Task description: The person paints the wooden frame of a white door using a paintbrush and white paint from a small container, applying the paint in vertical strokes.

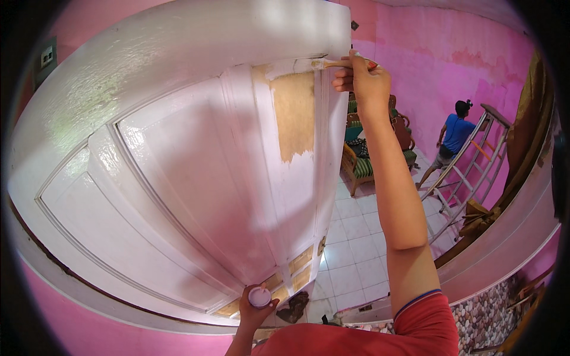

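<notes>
My raised right hand [369,88] pinches a paintbrush [335,63] by its handle, and the bristles touch the top of a panel on a white door [178,160]. Just below the brush lies an unpainted tan patch [295,113] with a ragged edge of white paint around it. Down low, my left hand [252,311] is closed round a small round cup of pale paint [259,296], held near the door's lower part. More tan patches [301,260] show on the lower panels.
Right of the door, a white tiled floor [356,237] leads to a cushioned chair [360,166]. A person in a blue shirt [457,133] stands by a metal stepladder [469,172] at a pink wall [439,65]. A brown curtain [525,130] hangs at the right.
</notes>
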`<state>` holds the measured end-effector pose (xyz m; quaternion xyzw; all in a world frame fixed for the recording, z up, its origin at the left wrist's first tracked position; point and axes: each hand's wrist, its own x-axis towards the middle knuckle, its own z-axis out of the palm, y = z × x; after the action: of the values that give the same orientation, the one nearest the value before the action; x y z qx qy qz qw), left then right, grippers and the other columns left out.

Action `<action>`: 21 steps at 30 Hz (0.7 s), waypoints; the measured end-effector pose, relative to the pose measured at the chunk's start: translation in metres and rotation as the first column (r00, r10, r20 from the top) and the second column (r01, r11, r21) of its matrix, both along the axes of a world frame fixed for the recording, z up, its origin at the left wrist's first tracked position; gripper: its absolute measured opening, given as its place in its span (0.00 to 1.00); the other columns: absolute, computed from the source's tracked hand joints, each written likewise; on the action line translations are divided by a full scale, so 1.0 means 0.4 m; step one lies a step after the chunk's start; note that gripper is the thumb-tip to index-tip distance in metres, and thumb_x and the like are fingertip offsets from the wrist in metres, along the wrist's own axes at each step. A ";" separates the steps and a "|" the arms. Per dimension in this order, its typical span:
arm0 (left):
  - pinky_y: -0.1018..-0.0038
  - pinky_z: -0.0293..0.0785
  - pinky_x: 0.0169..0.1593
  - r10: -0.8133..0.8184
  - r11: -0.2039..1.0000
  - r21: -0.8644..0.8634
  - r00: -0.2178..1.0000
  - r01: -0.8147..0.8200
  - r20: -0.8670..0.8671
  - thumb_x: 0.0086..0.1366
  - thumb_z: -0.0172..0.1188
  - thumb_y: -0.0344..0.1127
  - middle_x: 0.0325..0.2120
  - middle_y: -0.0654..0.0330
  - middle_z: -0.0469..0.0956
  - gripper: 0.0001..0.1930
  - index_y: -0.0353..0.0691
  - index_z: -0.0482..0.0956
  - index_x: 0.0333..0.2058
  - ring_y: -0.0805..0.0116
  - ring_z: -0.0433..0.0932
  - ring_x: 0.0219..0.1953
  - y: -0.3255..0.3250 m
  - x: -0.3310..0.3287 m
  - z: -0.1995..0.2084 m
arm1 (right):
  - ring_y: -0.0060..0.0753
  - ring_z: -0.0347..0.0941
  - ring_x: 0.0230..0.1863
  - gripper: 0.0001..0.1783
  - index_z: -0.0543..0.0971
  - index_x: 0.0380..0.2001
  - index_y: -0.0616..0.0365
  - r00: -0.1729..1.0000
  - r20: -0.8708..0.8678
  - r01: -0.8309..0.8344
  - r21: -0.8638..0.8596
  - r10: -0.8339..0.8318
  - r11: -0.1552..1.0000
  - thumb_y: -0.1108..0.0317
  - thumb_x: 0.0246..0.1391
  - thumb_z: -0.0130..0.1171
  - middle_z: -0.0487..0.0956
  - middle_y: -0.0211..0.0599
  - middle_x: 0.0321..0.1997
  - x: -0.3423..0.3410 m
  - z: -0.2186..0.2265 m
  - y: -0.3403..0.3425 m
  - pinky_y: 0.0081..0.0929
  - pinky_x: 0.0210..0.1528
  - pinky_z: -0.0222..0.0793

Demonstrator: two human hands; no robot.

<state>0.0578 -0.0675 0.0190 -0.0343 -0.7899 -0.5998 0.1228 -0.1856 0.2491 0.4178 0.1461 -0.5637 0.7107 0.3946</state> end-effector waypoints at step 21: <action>0.72 0.77 0.46 -0.010 1.000 0.023 1.000 0.011 -0.027 0.44 0.84 0.38 0.37 0.58 0.79 0.35 0.37 0.74 0.48 0.70 0.79 0.40 -0.014 0.013 -0.011 | 0.22 0.75 0.27 0.18 0.81 0.40 0.71 0.953 -0.189 0.270 0.176 -0.236 0.947 0.61 0.62 0.62 0.80 0.35 0.26 0.120 -0.070 0.002 0.21 0.34 0.74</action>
<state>0.0629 -0.0731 0.0146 -0.0453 -0.7810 -0.6090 0.1308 -0.1374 0.2498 0.3898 0.1696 -0.6115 0.5794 0.5115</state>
